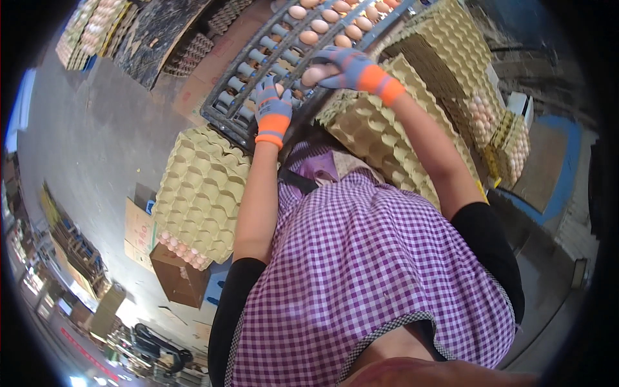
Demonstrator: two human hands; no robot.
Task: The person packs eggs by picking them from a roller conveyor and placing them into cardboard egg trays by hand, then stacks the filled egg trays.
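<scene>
Both hands wear grey gloves with orange cuffs over a roller conveyor (242, 69). My right hand (344, 70) holds brown eggs (313, 76) at its fingertips, above the conveyor's near side; it is slightly blurred. At the conveyor's near end, my left hand (274, 101) has its fingers curled around an egg (279, 89), which shows only in part. Beyond the hands, rows of brown eggs (319, 26) rest on the rollers, lit brightly at the far end. Near the left hand, several grey rollers (236, 83) carry no eggs.
Stacked pulp egg trays (200, 188) stand left of my body, with eggs at their lower edge. More tray stacks (387, 140) stand close at the right. Trays of eggs (515, 145) lie farther right. An opened cardboard box (179, 280) is at the lower left.
</scene>
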